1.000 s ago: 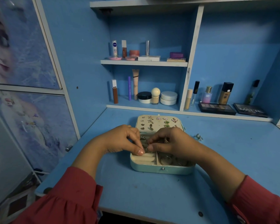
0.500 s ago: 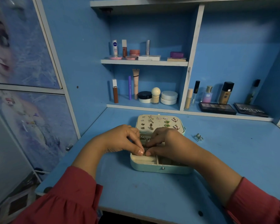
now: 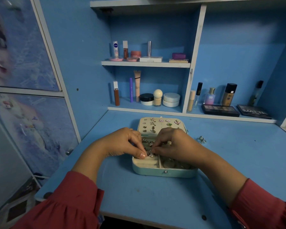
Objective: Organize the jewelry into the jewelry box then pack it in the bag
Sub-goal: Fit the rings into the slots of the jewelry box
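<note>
A blue desk [image 3: 155, 195] fills the lower half of the frame, with shelves of cosmetics [image 3: 145, 100] across the upper middle and right. At the centre of the frame the jewelry box [image 3: 163, 172] sits open on the desk, its pale teal front wall toward the viewer and its lid [image 3: 162, 125] laid back behind it. The lid's cream panel is dotted with small earrings and studs, so that part of the sorting looks largely done. Over the box's tray, both hands meet at centre frame: the left hand [image 3: 122, 142] comes in from the lower left with curled fingers, its thumb tip pressed down by a small silver ring [image 3: 150, 153], and the right hand [image 3: 173, 144] comes in from the lower right, its fingertips pinching the same piece from the other side. The ring sits at the padded slots in the left part of the tray, seemingly being seated there; a few other rings lie just above it. The right compartment holds something pale, too blurred to name. One loose silver piece [image 3: 202, 139] lies on the desk at right of centre, well apart from the box, not yet stored. No bag is in view, so closing and packing appear to remain.
</note>
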Demonstrator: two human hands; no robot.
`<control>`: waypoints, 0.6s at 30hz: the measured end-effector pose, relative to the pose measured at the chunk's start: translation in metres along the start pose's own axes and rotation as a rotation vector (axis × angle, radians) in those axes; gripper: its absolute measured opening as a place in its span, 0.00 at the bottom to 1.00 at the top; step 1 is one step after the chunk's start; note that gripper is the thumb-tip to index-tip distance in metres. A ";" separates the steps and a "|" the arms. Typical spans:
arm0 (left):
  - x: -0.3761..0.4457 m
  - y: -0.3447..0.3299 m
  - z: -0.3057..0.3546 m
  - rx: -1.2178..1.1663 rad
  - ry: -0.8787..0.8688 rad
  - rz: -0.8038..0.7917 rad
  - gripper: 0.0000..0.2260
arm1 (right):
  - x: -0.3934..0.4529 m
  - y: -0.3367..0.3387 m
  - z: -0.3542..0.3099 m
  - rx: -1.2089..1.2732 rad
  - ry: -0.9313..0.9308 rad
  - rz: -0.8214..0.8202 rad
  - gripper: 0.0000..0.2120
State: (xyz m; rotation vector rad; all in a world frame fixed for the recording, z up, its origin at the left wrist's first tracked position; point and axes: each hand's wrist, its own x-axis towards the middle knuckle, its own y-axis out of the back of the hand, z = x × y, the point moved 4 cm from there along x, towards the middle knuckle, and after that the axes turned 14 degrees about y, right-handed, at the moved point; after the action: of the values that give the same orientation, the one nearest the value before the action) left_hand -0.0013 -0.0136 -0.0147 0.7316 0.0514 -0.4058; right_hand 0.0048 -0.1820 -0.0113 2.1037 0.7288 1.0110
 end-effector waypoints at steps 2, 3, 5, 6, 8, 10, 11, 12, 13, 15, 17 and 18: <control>0.000 0.000 0.000 0.000 0.003 0.000 0.10 | 0.001 -0.001 0.001 -0.024 0.024 -0.011 0.03; 0.001 0.000 -0.001 0.000 0.006 0.000 0.10 | 0.002 -0.001 0.001 -0.036 0.037 -0.014 0.04; 0.002 0.000 -0.001 -0.003 0.012 0.000 0.09 | 0.002 -0.002 0.001 -0.061 0.053 -0.025 0.05; 0.002 -0.001 -0.002 -0.005 0.016 0.003 0.08 | 0.002 -0.002 0.001 -0.070 0.056 -0.033 0.05; 0.002 -0.001 -0.002 -0.020 0.031 0.014 0.07 | 0.001 -0.001 0.002 -0.065 0.052 -0.042 0.05; 0.002 0.001 -0.004 -0.084 0.045 0.025 0.07 | 0.000 0.009 0.007 -0.028 -0.003 0.014 0.03; 0.002 0.002 -0.003 -0.133 0.050 0.042 0.07 | -0.001 0.019 0.011 -0.005 -0.053 0.074 0.03; 0.003 0.003 -0.003 -0.186 0.053 0.075 0.06 | -0.004 0.030 0.016 0.014 -0.108 0.146 0.04; 0.004 0.005 0.000 -0.239 0.051 0.123 0.04 | -0.008 0.042 0.021 0.029 -0.160 0.220 0.05; 0.008 0.008 0.007 -0.311 0.050 0.231 0.02 | -0.019 0.065 0.035 0.041 -0.272 0.336 0.04; 0.018 0.010 0.021 -0.281 0.056 0.284 0.02 | -0.034 0.082 0.053 0.015 -0.397 0.363 0.04; 0.023 0.010 0.030 -0.238 0.058 0.287 0.01 | -0.041 0.088 0.062 -0.005 -0.452 0.343 0.04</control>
State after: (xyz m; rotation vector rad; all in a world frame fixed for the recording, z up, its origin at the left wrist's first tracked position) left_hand 0.0211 -0.0347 0.0093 0.5059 0.0474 -0.1006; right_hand 0.0500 -0.2863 0.0098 2.3836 0.1441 0.6590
